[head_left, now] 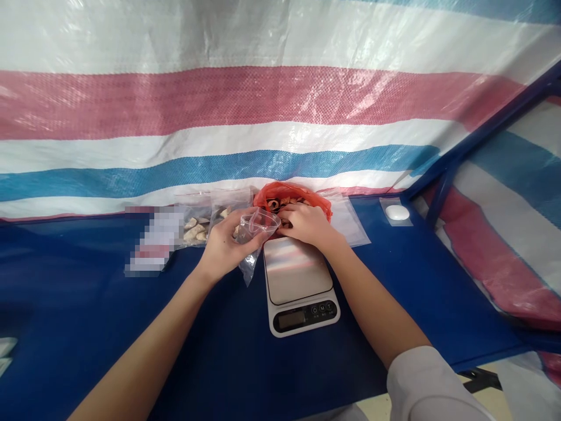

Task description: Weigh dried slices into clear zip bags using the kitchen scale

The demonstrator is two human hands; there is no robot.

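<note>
My left hand (225, 245) is closed on a clear plastic bag (249, 257), its mouth held apart and facing the red bag. Just to the right, my right hand (304, 223) reaches into the open red plastic bag (322, 203). Its fingers curl over dried brown slices (287, 202) there; the fingertips are partly hidden among them. Below both hands lies a white kitchen scale (299, 280) with a bare metal plate and a dark display. Clear bags of pale dried pieces (196, 229) lie beyond my left hand.
The blue table (210, 345) ends at a striped plastic sheet (219, 93). A flat clear bag (354, 219) lies right of the red bag. A small packet with a white oval item (397, 212) sits near a blue metal frame (442, 193). At left is a blurred-out label (155, 242).
</note>
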